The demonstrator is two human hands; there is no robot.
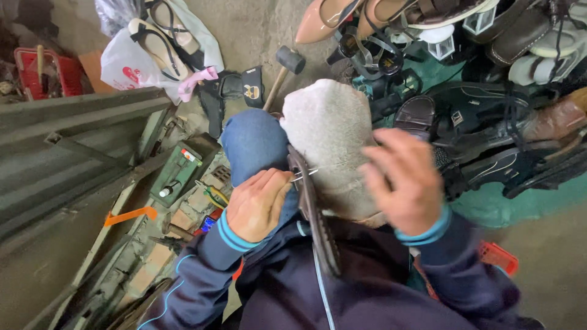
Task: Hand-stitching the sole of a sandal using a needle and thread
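Two hands: left hand pinches a needle at the shoe; blurred right hand seemingly spread.

Soft even daylight; right hand motion-blurred.

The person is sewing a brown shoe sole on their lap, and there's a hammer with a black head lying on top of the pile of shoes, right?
Not quite. The hammer lies on the bare floor beside the pile of shoes, not on top of it, as the head view shows. The rest holds: the left hand pinches a needle at the brown sole on the lap.
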